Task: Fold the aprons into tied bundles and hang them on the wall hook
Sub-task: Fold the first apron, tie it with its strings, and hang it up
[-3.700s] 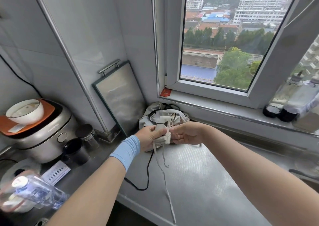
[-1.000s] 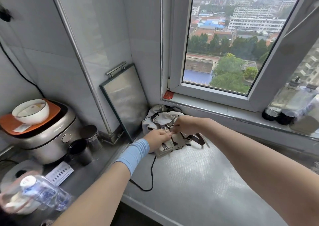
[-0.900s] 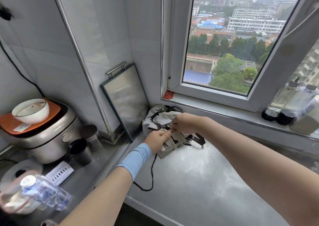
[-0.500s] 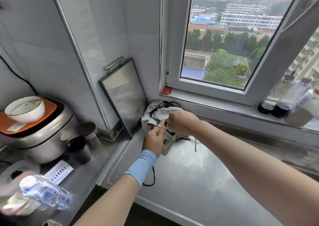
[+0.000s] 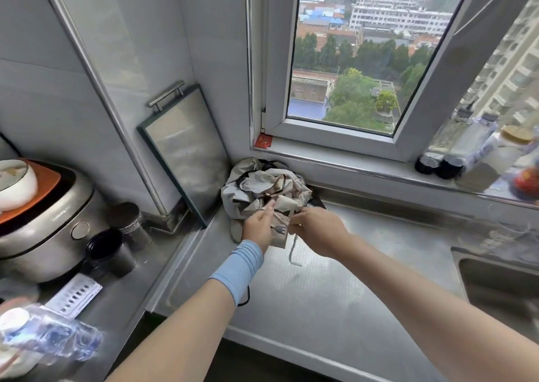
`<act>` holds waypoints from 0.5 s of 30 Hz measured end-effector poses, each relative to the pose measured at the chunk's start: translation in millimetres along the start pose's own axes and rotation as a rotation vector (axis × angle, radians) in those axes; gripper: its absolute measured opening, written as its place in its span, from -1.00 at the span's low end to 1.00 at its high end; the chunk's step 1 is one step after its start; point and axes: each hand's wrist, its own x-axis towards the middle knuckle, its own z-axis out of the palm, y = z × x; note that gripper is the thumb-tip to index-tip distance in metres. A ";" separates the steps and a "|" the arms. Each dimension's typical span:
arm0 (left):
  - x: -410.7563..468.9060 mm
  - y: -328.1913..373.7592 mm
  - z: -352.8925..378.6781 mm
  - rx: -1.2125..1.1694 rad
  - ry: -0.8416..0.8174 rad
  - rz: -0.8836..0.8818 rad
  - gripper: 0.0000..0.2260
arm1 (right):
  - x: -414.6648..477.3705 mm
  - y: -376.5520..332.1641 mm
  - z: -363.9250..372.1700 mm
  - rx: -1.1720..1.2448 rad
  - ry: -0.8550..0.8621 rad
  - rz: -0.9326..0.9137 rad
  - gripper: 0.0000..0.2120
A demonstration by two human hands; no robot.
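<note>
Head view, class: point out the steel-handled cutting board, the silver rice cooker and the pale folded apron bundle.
Steel-handled cutting board point(image 5: 186, 160), head view, its face.
Silver rice cooker point(image 5: 43, 236), head view, front wall.
Pale folded apron bundle point(image 5: 280, 233), head view, patterned side.

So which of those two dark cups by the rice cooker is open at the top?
The front cup, nearer the person: its dark hollow mouth shows. The one behind it, toward the wall, has a closed flat top.

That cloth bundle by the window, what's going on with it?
A person is tying up a folded apron on a steel counter. The left hand and right hand hold it between them, and a loose strap end hangs down from it. Behind it, in the corner under the window, sits a pile of crumpled aprons. No wall hook is in view, so nothing is hung yet.
</note>
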 end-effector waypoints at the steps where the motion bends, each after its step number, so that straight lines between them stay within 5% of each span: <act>1: -2.6 -4.1 2.0 -0.006 -0.034 0.058 -0.76 | -3.8 4.5 2.3 0.210 -0.104 0.116 -0.83; 5: -9.4 -22.5 14.8 0.095 -0.233 0.231 -0.74 | -10.8 29.2 11.8 0.968 -0.406 0.539 -0.82; 11: -16.6 -44.7 31.0 0.265 -0.286 0.374 -0.70 | -13.8 69.3 30.2 1.725 -0.540 0.721 -0.54; 13: -19.4 -52.8 35.4 0.366 -0.329 0.411 -0.71 | -13.9 79.9 40.3 1.764 -0.608 0.676 -0.43; 15: -21.2 -62.5 42.2 0.413 -0.328 0.390 -0.74 | -13.4 85.0 52.0 1.632 -0.582 0.618 -0.59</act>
